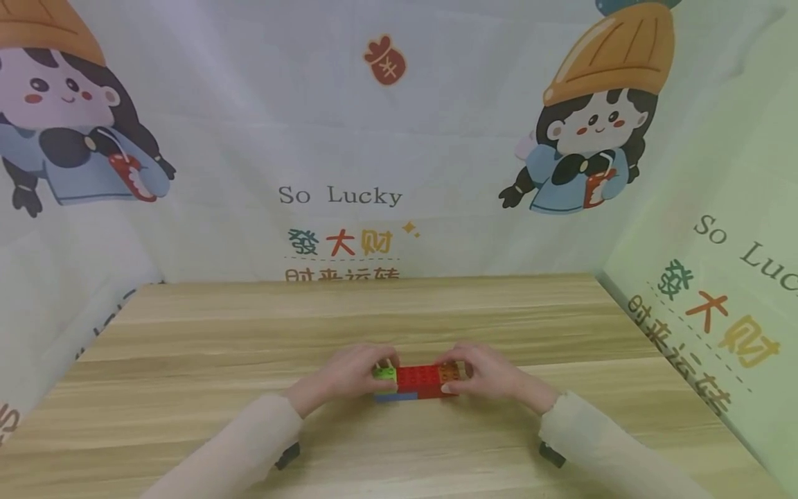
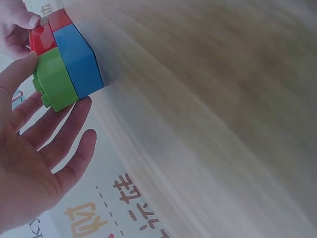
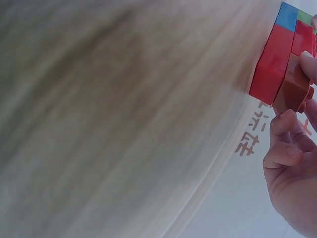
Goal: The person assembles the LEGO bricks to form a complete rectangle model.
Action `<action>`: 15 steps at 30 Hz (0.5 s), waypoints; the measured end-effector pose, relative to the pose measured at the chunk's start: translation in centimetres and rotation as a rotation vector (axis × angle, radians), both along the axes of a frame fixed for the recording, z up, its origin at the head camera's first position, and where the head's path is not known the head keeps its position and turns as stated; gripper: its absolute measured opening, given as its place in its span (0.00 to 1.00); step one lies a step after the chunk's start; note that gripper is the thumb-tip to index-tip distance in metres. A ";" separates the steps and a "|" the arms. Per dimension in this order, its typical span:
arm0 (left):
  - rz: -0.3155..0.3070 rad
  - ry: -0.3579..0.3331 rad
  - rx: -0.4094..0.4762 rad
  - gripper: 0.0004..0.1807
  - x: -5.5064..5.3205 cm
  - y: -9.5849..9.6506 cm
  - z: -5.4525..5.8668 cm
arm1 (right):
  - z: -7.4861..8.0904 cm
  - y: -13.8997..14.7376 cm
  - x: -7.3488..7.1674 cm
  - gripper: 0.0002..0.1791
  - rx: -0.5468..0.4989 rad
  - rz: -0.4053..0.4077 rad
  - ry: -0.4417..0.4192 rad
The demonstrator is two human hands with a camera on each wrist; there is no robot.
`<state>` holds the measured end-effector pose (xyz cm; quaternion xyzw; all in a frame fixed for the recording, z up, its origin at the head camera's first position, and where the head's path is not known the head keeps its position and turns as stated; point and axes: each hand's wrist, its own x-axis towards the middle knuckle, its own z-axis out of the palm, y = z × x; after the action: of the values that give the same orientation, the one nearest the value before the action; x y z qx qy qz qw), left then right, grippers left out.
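A two-layer row of toy building bricks sits on the wooden table between both hands. In its upper layer are a green brick [image 1: 388,375] at the left, a red brick [image 1: 419,375] in the middle and a brown brick [image 3: 293,87] at the right. Below them lie a blue brick [image 2: 78,62] and another red brick [image 3: 272,64]. My left hand [image 1: 355,371] grips the green end, thumb on the near side and fingers round the far side. The right hand [image 1: 485,371] pinches the brown end, its thumb near the seam with the red brick.
The wooden table [image 1: 386,312] reaches back to a printed cloth [image 1: 449,173] hanging behind it and along both sides. Dark straps or devices [image 1: 552,454] show under both sleeves at the wrists.
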<state>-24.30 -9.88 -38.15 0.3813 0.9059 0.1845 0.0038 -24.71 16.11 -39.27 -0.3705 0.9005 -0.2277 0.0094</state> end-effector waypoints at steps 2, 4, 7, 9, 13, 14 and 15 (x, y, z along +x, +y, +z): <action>-0.009 0.000 -0.006 0.16 0.0 -0.2 -0.1 | 0.0 0.0 0.0 0.21 -0.012 0.007 -0.011; -0.016 -0.006 -0.005 0.17 -0.1 -0.3 -0.3 | -0.1 0.1 0.0 0.21 -0.026 0.008 -0.030; -0.021 -0.029 0.012 0.18 -0.1 -0.5 -0.4 | -0.1 0.1 -0.1 0.22 -0.038 0.003 -0.061; -0.018 -0.060 0.036 0.19 -0.1 -0.7 -0.5 | -0.1 0.1 -0.2 0.22 -0.045 0.003 -0.072; -0.008 -0.145 0.092 0.19 -0.2 -0.9 -0.4 | -0.1 0.1 -0.3 0.23 -0.053 -0.003 -0.085; -0.009 -0.165 0.107 0.19 -0.3 -1.0 -0.4 | 0.0 0.0 -0.4 0.23 -0.054 -0.009 -0.089; -0.008 -0.185 0.119 0.19 -0.4 -1.1 -0.5 | 0.0 0.0 -0.4 0.24 -0.053 -0.017 -0.092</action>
<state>-24.69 -10.97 -38.60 0.3657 0.8876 0.2723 0.0653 -25.06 16.13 -39.32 -0.3522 0.8958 -0.2683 0.0389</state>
